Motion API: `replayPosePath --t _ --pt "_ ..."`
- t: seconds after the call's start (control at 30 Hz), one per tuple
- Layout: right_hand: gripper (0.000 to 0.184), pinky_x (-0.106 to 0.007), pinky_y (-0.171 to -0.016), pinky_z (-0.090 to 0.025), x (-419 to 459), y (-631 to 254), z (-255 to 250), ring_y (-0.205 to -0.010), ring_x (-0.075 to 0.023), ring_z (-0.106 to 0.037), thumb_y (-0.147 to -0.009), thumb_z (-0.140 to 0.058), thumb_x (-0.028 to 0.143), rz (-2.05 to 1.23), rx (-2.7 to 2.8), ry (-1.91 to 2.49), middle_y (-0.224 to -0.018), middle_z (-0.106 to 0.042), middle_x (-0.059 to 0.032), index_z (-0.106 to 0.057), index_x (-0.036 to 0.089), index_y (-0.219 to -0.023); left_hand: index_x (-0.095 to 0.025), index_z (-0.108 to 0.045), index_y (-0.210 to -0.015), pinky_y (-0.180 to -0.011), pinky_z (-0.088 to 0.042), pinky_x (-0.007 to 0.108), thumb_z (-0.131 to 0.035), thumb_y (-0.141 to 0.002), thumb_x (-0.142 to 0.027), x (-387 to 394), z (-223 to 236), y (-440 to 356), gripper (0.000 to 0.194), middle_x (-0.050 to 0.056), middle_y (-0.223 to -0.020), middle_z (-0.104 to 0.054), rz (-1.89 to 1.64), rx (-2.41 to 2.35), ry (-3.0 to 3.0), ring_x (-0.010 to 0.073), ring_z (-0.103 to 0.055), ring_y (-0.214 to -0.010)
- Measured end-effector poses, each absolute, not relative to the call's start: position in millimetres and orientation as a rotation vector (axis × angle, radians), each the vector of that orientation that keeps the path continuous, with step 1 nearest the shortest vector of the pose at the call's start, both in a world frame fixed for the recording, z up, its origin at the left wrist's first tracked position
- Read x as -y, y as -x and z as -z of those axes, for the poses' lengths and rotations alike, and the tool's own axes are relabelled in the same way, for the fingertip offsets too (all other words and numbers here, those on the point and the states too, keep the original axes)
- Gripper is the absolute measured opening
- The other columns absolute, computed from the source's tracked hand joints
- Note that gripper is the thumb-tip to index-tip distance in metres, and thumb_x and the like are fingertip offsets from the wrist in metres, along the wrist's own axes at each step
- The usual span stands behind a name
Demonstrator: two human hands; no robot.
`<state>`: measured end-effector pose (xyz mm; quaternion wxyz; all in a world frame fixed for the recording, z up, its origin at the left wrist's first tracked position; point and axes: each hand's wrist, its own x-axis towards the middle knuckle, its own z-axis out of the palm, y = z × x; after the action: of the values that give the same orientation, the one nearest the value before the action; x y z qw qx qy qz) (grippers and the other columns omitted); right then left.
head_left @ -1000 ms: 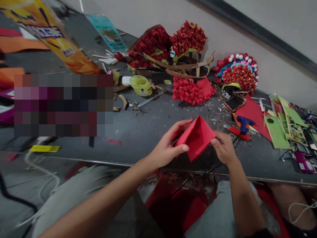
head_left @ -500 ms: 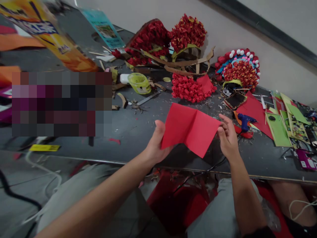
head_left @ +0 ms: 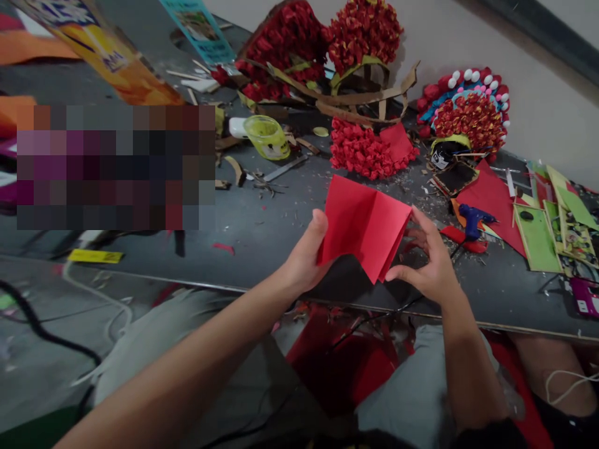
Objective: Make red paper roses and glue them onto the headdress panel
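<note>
A folded sheet of red paper (head_left: 355,221) is held between my hands above the table's front edge, creased down the middle with its halves angled apart. My left hand (head_left: 306,252) grips its left edge, thumb in front and the other fingers hidden behind. At the right edge is my right hand (head_left: 428,262), curved around the paper with the index finger by the upper corner and the thumb at the lower corner. More than one layer shows along that right edge.
A dark table (head_left: 262,234) bears paper scraps. Behind stand red paper-flower clusters (head_left: 367,34) and a yellow-green see-through container (head_left: 266,137). To the right lie a blue glue gun (head_left: 475,219), a red sheet (head_left: 503,209) and green panels (head_left: 538,240). A yellow bag (head_left: 121,62) is at far left.
The red paper was a pointed folded shape, then was opened out into a wide creased sheet. My right hand has since shifted along its right edge, spreading its fingers and separating the layers.
</note>
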<state>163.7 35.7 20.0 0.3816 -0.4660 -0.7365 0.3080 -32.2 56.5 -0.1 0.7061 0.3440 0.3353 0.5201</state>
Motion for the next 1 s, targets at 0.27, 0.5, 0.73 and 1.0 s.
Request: replayPosePath --t 0.27,0.5,0.73,1.0 --pt "0.087 -0.041 -0.085 -0.057 -40.7 -167.1 -19.8 -0.128 -0.0276 -0.044 -0.082 -0.063 0.031 -0.507 2.085 1.280 -0.150 -0.027 -0.0064 -0.005 0.041 -0.146 -0.015 -0.064 -0.100 -0.115 -0.021 0.042 -0.069 -0.061 -0.070 -56.5 -8.6 28.8 0.068 0.007 -0.120 -0.064 -1.267 -0.810 -0.597 0.0321 -0.020 -0.140" --pt "0.094 -0.049 -0.100 -0.047 -44.0 -170.1 -22.9 -0.140 -0.0321 -0.023 -0.081 -0.064 0.026 -0.240 2.203 1.282 -0.154 -0.016 -0.0029 0.001 0.044 -0.145 -0.015 -0.060 -0.109 -0.109 -0.032 0.048 -0.062 -0.063 -0.075 -57.6 -12.5 31.7 0.076 0.010 -0.115 -0.066 -1.165 -0.740 -0.595 0.0345 -0.037 -0.132" --pt "0.086 -0.050 -0.108 -0.037 -48.2 -176.2 -20.7 -0.136 -0.0276 -0.033 -0.081 -0.064 0.031 -0.104 2.340 1.220 -0.150 -0.029 -0.0041 -0.007 0.042 -0.146 -0.015 -0.060 -0.109 -0.104 -0.039 0.044 -0.055 -0.066 -0.079 -60.8 -12.9 33.5 0.078 0.010 -0.109 -0.069 -1.116 -0.727 -0.649 0.0332 -0.046 -0.126" --pt "0.059 -0.046 -0.105 -0.038 -46.3 -177.8 -25.3 -0.129 -0.0249 -0.044 -0.080 -0.063 0.040 -0.021 2.445 1.185 -0.138 -0.050 -0.0068 -0.044 0.030 -0.135 -0.014 -0.065 -0.101 -0.098 -0.043 0.041 -0.062 -0.068 -0.070 -61.3 -12.3 37.0 0.066 0.010 -0.107 -0.069 -1.011 -0.701 -0.650 0.0329 -0.054 -0.117"
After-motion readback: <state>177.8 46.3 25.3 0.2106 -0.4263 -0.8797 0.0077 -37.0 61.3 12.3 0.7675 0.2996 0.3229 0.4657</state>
